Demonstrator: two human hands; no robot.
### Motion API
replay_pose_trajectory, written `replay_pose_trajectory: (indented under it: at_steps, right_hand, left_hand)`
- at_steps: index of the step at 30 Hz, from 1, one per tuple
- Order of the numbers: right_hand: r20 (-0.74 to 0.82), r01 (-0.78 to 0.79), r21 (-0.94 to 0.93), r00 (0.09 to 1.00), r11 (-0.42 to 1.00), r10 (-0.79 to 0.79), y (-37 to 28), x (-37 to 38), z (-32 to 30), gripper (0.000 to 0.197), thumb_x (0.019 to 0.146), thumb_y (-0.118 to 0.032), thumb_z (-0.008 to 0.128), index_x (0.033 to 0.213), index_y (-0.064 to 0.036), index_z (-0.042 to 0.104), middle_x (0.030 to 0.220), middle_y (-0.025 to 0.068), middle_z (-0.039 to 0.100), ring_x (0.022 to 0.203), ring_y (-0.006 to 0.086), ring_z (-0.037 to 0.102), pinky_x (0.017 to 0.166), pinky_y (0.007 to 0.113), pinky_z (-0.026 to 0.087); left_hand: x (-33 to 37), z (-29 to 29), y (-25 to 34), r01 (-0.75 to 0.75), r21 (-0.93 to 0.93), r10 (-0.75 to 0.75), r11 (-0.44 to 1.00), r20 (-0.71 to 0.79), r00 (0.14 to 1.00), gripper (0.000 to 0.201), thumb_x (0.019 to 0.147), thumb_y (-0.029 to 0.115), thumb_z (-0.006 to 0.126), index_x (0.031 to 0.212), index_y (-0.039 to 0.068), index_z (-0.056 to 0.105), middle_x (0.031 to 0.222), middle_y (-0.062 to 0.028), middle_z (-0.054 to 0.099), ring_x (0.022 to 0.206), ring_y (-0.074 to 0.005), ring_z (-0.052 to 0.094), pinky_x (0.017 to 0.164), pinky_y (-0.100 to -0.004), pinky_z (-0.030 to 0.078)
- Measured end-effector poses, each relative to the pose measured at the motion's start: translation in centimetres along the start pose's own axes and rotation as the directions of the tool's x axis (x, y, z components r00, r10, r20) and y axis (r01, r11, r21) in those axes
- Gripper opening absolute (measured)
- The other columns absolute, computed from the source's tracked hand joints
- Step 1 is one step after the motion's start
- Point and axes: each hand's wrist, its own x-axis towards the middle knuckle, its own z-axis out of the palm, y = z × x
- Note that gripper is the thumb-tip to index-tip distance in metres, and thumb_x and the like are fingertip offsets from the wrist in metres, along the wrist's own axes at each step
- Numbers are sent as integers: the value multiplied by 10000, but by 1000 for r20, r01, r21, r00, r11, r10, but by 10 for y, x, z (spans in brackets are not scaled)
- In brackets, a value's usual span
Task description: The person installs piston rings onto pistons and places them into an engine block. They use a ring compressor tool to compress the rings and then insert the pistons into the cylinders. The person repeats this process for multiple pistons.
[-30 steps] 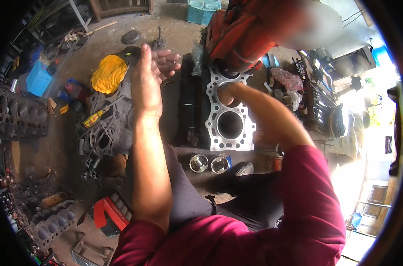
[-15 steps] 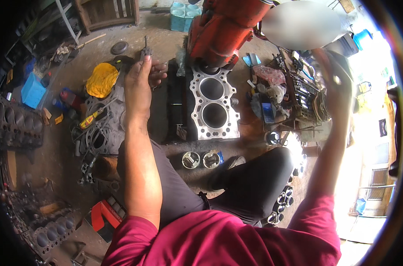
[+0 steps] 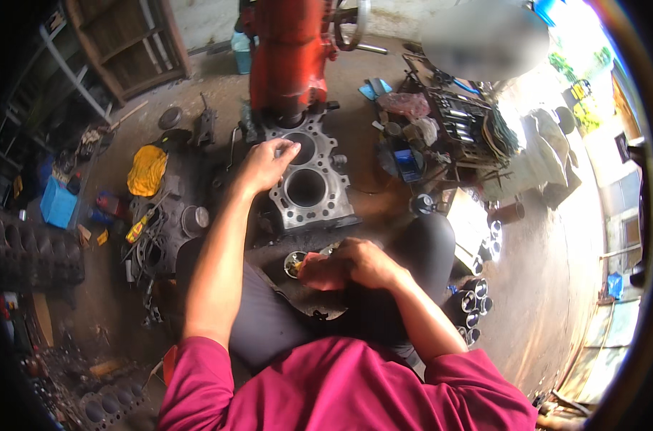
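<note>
Concrete flooring [image 3: 534,309] spread through a cluttered workshop, sunlit along its right side. At the far left lay a dark block [image 3: 35,248] with a row of round bores, then a light-blue container [image 3: 58,202]. Next came a yellow cloth [image 3: 147,170] beside a grey metal casting [image 3: 167,233], with a yellow-handled screwdriver [image 3: 139,227] across it. Near the middle, the person's left hand [image 3: 270,164] reached over the engine block [image 3: 323,201], its fingers bent and drawn close to the thumb by the rim of a bore; whether it held anything could not be told. That block stood in front of the person's knees, its top face up and a red machine [image 3: 288,57] over its far end. Below its near edge sat a round metal piston [image 3: 293,263]. Just right of it, a reddish cloth [image 3: 323,273], somewhat blurred, was bunched in the right hand [image 3: 373,264], whose fingers were curled around it. Further right lay a pink plastic bag [image 3: 405,104], a tray of tools [image 3: 459,136] and a cluster of metal cylinders [image 3: 473,305].
</note>
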Motion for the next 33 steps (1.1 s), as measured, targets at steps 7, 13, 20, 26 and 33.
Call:
replay_pose_trajectory:
  at_steps: [7,13,20,26,33]
  right_hand:
    - [20,-144,57,989,988,144,9,-14,8,419,709,-20,595,1115,-35,696,1091,190,652,1053,361,612,943,424,486]
    - [59,-151,-16,987,988,151,10,-24,4,404,742,-56,585,1125,-85,710,1099,169,645,1064,357,614,937,439,499]
    - [53,-107,-15,993,994,108,5,-22,6,369,761,-46,588,1107,-78,710,1072,177,641,1052,367,612,902,446,502]
    - [-52,-103,187,992,977,115,-14,-27,-23,451,698,28,658,1141,-54,634,1081,169,541,1036,392,584,911,457,490]
    - [-548,40,-251,818,967,-176,-19,33,-136,400,726,0,623,1073,-138,766,913,199,554,844,354,571,809,430,500]
  left_hand:
    - [24,29,-1,-264,881,23,393,277,961,811,858,754,481,951,-18,712,1038,-215,695,995,-387,672,866,-475,539]
    - [25,51,7,-125,794,-34,595,180,983,830,855,746,504,894,-59,701,955,-253,699,956,-422,678,844,-496,535]
    - [35,83,10,168,625,-172,762,-54,984,666,864,598,626,1026,-44,707,1051,-265,691,1004,-401,674,900,-470,524]
    - [26,30,18,74,-1,-74,997,4,997,203,863,179,750,920,2,668,810,-89,696,641,-138,656,521,-293,530]
    - [-42,-94,35,-146,-212,1,966,-563,826,365,961,387,631,932,35,723,874,-59,731,589,-59,539,596,-239,438]
